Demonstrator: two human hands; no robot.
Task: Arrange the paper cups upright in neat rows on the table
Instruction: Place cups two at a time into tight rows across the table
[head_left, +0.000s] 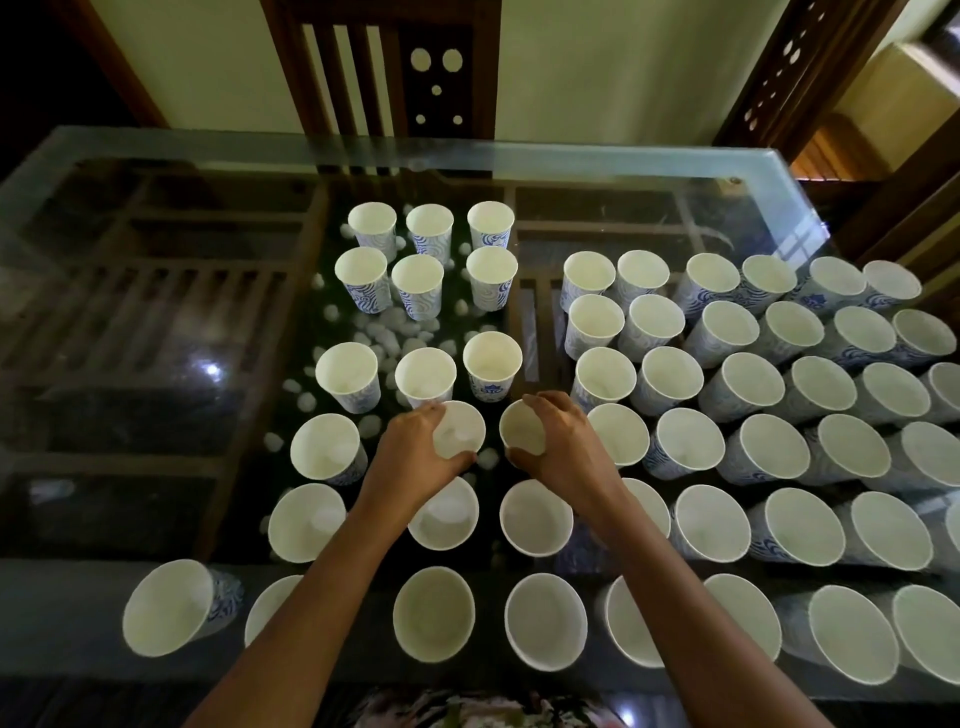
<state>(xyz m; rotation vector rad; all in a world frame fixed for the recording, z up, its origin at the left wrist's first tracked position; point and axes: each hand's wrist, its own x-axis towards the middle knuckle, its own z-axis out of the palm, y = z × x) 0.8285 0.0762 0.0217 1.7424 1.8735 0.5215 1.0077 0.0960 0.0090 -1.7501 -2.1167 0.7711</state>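
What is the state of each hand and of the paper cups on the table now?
Left hand: gripping a rim.
Right hand: gripping a rim.
Left cup: upright, held at rim.
Right cup: upright, held at rim.
Other cups: upright, mouths up, in rows.

Place: pretty sure it's a home dining room
Table: glass-topped table (571, 156), dark slatted wooden frame (156, 270) showing through the glass
Seating: tall wooden chair (384, 67) at the far side, round cut-outs in its back; a second carved back (795, 67) at the far right corner
Walls: plain pale painted wall (597, 62)
Decor: white pebble-like bits (395, 322) on green under the glass
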